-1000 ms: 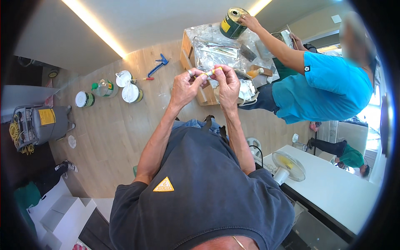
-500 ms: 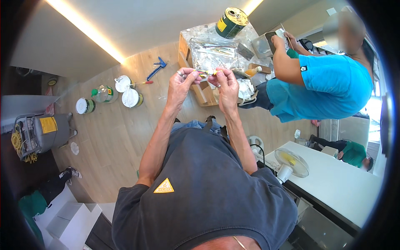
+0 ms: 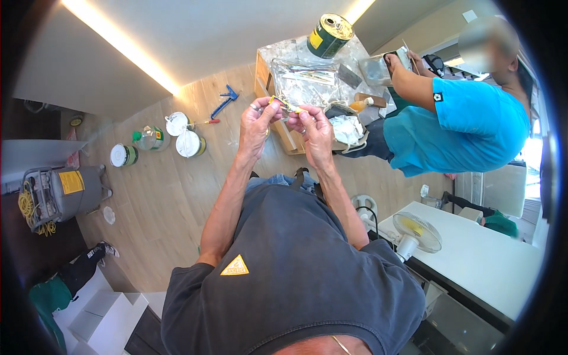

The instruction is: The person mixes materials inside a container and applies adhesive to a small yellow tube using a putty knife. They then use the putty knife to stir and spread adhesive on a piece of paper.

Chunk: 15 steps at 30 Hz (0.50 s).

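Between the fingertips of both hands I hold a small, thin yellow-and-dark thing (image 3: 286, 105); it is too small to make out its kind. My left hand (image 3: 255, 127) pinches its left end between thumb and fingers, with a ring on one finger. At its right end the thumb and fingers of my right hand (image 3: 318, 131) are closed on it. Both forearms reach forward, and the hands hover in front of a paint-stained worktable (image 3: 275, 50). On that table lie a clear plastic-lined tray (image 3: 305, 74) with several long thin tools and a dark flat plate (image 3: 349, 76).
A green-and-yellow can (image 3: 329, 36) stands at the table's far side. Beside it a person in a blue shirt (image 3: 467, 118) handles a container (image 3: 378, 68). Paint pots (image 3: 189, 144), a bottle (image 3: 149, 138) and a blue caulking gun (image 3: 224, 102) are on the floor. A fan (image 3: 417, 232) stands at right.
The yellow-and-dark thing has tilted, its left end now higher. My right hand has shifted slightly left and down. The blue-shirted person's arms have moved a little.
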Tool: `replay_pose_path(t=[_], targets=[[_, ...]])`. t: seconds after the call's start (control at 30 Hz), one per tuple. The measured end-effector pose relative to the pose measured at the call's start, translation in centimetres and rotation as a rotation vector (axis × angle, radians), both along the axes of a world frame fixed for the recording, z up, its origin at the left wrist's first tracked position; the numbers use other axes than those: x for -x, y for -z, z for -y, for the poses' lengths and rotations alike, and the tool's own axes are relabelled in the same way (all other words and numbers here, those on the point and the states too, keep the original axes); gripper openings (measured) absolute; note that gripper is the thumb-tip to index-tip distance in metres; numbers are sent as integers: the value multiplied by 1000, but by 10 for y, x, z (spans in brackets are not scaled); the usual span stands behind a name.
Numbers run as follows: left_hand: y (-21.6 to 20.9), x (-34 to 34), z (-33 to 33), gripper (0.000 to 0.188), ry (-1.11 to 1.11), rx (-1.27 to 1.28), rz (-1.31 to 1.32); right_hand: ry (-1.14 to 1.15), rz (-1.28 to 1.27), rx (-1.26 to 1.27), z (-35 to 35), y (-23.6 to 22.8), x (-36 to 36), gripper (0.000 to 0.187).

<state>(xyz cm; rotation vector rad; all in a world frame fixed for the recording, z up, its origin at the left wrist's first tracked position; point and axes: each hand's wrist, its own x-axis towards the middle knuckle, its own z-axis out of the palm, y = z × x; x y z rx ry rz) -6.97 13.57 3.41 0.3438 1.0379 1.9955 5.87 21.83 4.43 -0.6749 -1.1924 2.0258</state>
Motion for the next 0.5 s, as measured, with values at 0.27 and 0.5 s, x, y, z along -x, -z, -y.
replay_pose_path(t=[0.27, 0.5], targets=[[3, 4, 2, 25, -10, 6, 8, -69, 74, -77, 2, 3, 3, 20], [5, 3, -2, 18, 29, 1, 6, -96, 84, -96, 7, 3, 8, 19]])
